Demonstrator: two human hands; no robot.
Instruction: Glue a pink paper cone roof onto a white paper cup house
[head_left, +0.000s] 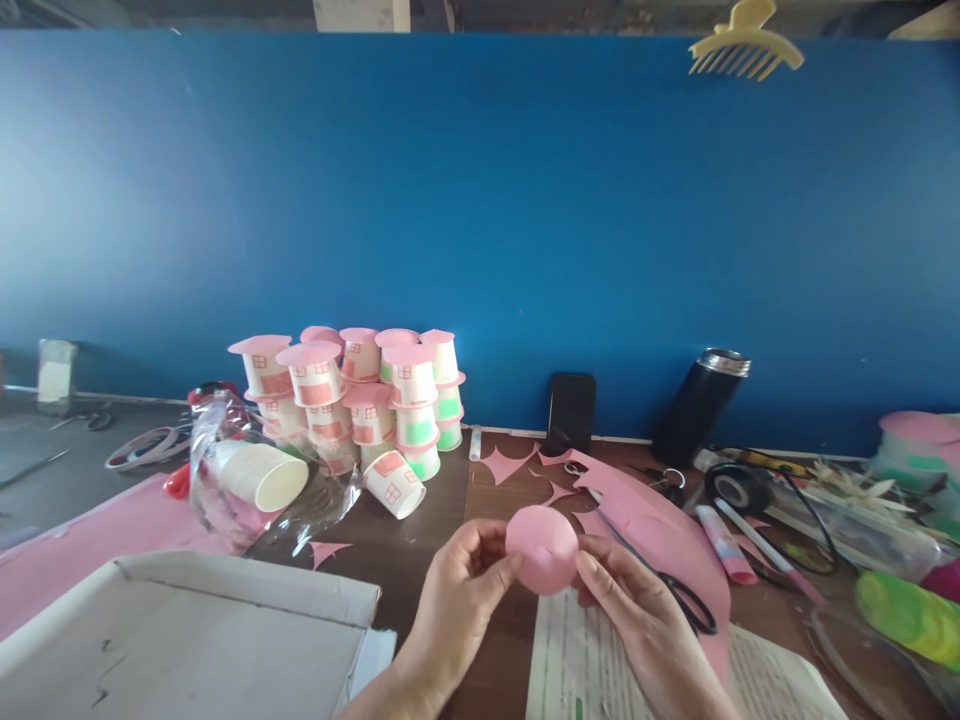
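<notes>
A round pink paper disc (541, 550) is held up over the table between my two hands. My left hand (474, 580) pinches its left edge, and my right hand (621, 590) pinches its right edge between thumb and fingers. Just beneath lies a printed sheet (570, 660). Black-handled scissors (694, 605) rest on a cut pink sheet (645, 500) beside my right hand. Ahead to the left, paper cups with drawn windows and doors stand stacked with pink discs on top (309, 356). One decorated cup (395, 486) lies on its side.
A white cardboard box lid (247, 580) takes up the front left. Plain cups (259, 475) lie in clear plastic wrap behind it. A phone (571, 412) and a dark bottle (697, 405) lean against the blue partition (480, 200). Tape (739, 488) and markers crowd the right.
</notes>
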